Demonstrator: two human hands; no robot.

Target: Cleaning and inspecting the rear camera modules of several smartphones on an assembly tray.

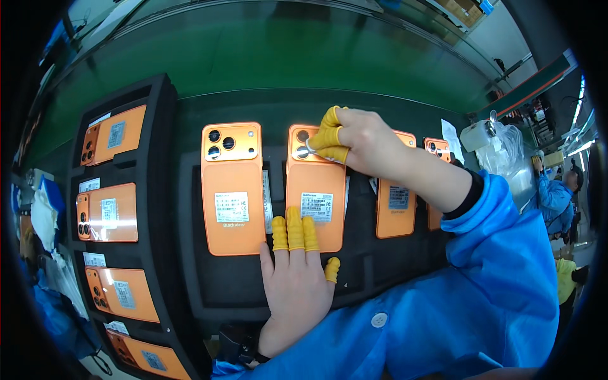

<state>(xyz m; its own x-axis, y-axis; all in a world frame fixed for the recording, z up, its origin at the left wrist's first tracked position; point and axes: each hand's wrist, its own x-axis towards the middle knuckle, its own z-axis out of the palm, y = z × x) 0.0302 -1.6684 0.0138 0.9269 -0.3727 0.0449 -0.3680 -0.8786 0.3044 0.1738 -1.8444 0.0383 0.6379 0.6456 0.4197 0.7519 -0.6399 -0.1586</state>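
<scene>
— Where's the orange phone (315,178)?
— Beneath the fingers of both: left hand (296,283) low, right hand (366,138) by the lenses.
— Their state?
— Left spread flat, touching it; right curled, whether gripping anything I can't tell. Another phone (233,183) lies left.

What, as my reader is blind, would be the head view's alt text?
The left hand rests on an orange phone, the right hand at its cameras, both in yellow finger cots; more orange phones lie on black trays.
</scene>
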